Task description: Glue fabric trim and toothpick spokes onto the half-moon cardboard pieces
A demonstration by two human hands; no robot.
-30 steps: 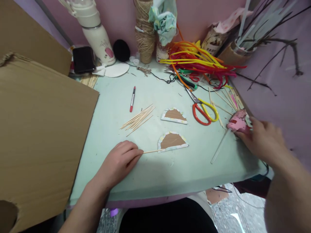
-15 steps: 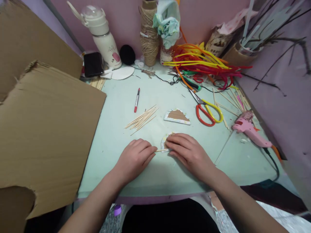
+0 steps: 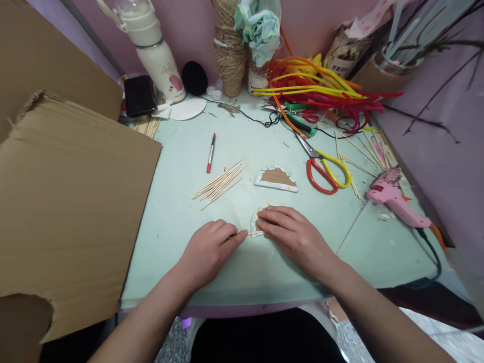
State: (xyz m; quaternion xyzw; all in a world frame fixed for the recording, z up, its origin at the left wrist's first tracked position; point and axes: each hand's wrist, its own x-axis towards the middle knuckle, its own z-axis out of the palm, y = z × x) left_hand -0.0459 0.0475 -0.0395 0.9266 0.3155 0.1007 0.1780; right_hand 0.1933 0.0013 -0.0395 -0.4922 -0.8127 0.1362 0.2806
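My left hand (image 3: pixel 214 247) pinches one end of a thin wooden stick (image 3: pixel 254 233), whose visible part lies along the straight edge of a small half-round cardboard piece (image 3: pixel 254 223) edged with patterned fabric. My right hand (image 3: pixel 291 234) lies over the right side of that piece, fingers together, pressing it to the table. Its fingertips hide much of the piece and the stick's far end. Just behind sits a second half-round piece (image 3: pixel 278 177), brown in the middle with a pale fabric border. To the left of it is a pile of wooden sticks (image 3: pixel 221 182).
Large cardboard sheets (image 3: pixel 83 201) cover the left side. A red marker (image 3: pixel 211 154) lies mid-table. Scissors (image 3: pixel 321 164) and a pink glue gun (image 3: pixel 397 199) are at right. Behind stand a white bottle (image 3: pixel 157 55), twine (image 3: pixel 229 55) and coloured pipe cleaners (image 3: pixel 317 88).
The view has shifted slightly. My left fingertips are a little nearer the half-round piece, and less of the stick shows between my hands. My right thumb is now tucked out of sight.
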